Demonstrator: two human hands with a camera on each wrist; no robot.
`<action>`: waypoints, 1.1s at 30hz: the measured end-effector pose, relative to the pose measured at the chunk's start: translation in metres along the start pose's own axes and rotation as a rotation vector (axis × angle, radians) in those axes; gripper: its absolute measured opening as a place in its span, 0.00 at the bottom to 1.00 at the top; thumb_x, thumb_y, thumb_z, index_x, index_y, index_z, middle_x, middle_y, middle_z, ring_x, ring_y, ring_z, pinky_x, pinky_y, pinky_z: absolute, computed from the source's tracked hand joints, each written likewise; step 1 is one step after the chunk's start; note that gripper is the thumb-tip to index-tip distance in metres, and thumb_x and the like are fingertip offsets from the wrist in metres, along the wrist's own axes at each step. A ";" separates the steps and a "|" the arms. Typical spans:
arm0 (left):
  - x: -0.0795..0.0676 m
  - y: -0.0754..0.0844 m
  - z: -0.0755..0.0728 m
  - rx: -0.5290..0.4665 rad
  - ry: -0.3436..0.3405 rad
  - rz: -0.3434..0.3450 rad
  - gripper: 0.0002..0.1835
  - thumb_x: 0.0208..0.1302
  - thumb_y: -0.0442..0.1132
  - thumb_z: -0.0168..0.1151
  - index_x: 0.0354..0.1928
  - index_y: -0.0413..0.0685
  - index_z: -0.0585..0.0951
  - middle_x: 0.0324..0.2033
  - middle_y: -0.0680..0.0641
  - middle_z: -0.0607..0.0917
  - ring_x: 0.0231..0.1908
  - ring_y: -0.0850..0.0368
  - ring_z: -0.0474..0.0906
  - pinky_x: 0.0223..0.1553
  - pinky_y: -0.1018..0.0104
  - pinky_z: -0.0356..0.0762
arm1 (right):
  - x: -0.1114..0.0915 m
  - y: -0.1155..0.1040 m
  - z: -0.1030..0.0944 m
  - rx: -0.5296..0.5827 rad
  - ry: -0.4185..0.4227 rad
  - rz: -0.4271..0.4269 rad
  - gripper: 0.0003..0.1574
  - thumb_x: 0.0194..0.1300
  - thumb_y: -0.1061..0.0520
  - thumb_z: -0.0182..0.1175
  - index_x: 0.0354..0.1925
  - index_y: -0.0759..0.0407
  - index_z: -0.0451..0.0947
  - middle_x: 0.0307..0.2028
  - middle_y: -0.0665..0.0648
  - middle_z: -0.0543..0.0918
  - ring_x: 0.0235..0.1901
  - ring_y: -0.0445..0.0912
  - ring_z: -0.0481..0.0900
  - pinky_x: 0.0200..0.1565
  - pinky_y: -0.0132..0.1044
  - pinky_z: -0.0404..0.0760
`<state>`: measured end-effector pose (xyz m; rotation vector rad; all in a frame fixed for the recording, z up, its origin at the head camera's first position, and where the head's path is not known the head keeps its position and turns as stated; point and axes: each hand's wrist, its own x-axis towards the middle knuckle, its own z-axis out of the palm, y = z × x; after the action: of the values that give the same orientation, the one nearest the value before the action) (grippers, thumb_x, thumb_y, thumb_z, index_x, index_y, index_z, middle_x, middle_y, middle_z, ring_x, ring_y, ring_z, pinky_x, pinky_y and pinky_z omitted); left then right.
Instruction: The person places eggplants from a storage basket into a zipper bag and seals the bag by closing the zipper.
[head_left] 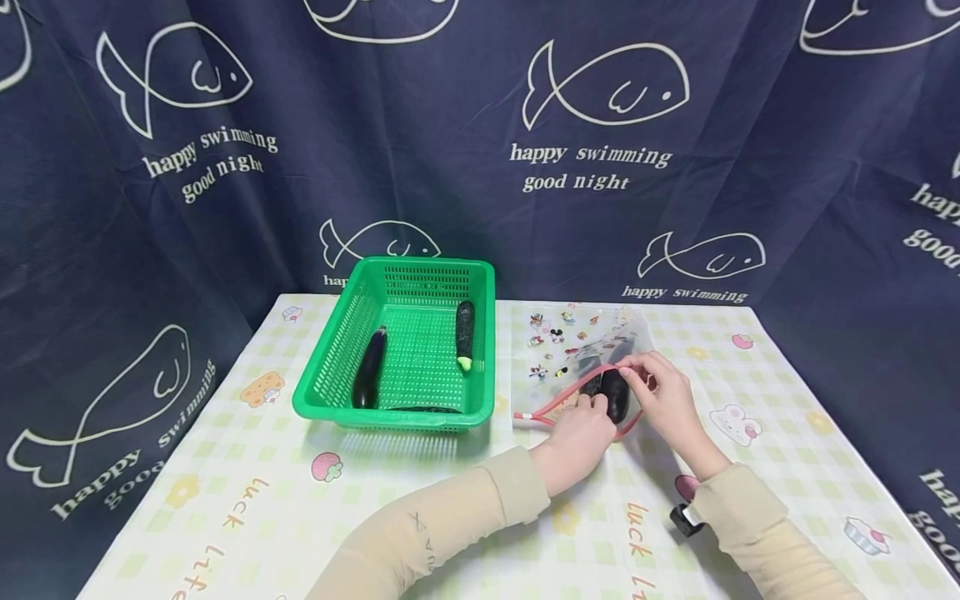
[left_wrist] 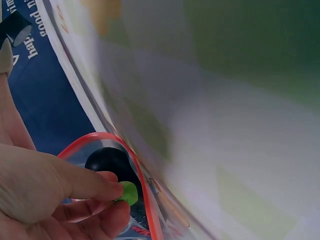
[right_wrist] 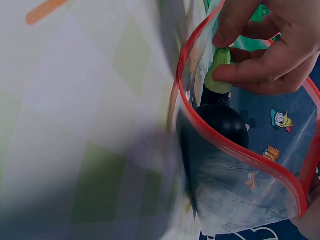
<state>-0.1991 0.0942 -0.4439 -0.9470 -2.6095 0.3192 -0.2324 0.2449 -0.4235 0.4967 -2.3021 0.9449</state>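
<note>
A clear zip bag (head_left: 551,354) with a red rim and cartoon prints lies on the table, its mouth spread. My right hand (head_left: 663,396) pinches the red rim on the right side. Fingers of my left hand (head_left: 579,442) reach into the mouth and pinch the pale green end (right_wrist: 220,70) of a dark cucumber (head_left: 591,386). Beside it in the bag is a glossy dark eggplant (head_left: 617,396), its rounded end toward the mouth. The left wrist view shows the green tip (left_wrist: 129,194) between thumb and fingers; the cucumber's far end is hidden.
Left of the bag stands a green plastic basket (head_left: 487,350). It holds an eggplant (head_left: 369,367) on the left, a dark cucumber (head_left: 465,329) on the right, and a dark item (head_left: 423,409) partly hidden behind the front rim. A dark blue curtain (head_left: 450,167) hangs behind the table.
</note>
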 end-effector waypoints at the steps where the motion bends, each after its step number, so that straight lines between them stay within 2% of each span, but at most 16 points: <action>1: 0.001 0.000 0.000 0.001 -0.002 -0.002 0.10 0.65 0.42 0.55 0.43 0.55 0.84 0.42 0.49 0.78 0.34 0.58 0.73 0.22 0.71 0.73 | 0.000 0.000 0.000 0.003 -0.001 0.004 0.06 0.59 0.66 0.63 0.35 0.58 0.81 0.27 0.48 0.75 0.26 0.32 0.66 0.26 0.28 0.68; 19: 0.006 -0.002 0.000 -0.028 -0.069 -0.023 0.11 0.64 0.40 0.56 0.45 0.54 0.83 0.43 0.49 0.77 0.36 0.58 0.74 0.31 0.71 0.77 | 0.003 -0.002 -0.001 -0.002 -0.010 0.006 0.06 0.58 0.67 0.63 0.35 0.58 0.81 0.27 0.48 0.75 0.26 0.32 0.66 0.26 0.26 0.67; 26: 0.004 -0.002 -0.009 -0.026 -0.068 -0.029 0.10 0.65 0.40 0.55 0.43 0.55 0.83 0.40 0.50 0.77 0.36 0.59 0.72 0.30 0.70 0.76 | 0.005 -0.003 -0.004 0.006 -0.013 0.010 0.06 0.58 0.66 0.63 0.35 0.58 0.81 0.28 0.48 0.76 0.26 0.31 0.67 0.26 0.24 0.67; 33: 0.001 -0.003 -0.020 -0.031 -0.100 0.002 0.08 0.65 0.43 0.56 0.41 0.59 0.84 0.39 0.50 0.77 0.36 0.58 0.73 0.28 0.70 0.75 | 0.006 -0.002 -0.005 0.008 -0.022 0.007 0.06 0.59 0.66 0.63 0.35 0.58 0.81 0.27 0.47 0.75 0.26 0.32 0.66 0.26 0.26 0.67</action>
<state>-0.1939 0.0940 -0.4246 -0.9681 -2.7112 0.3353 -0.2340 0.2467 -0.4155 0.5055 -2.3224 0.9563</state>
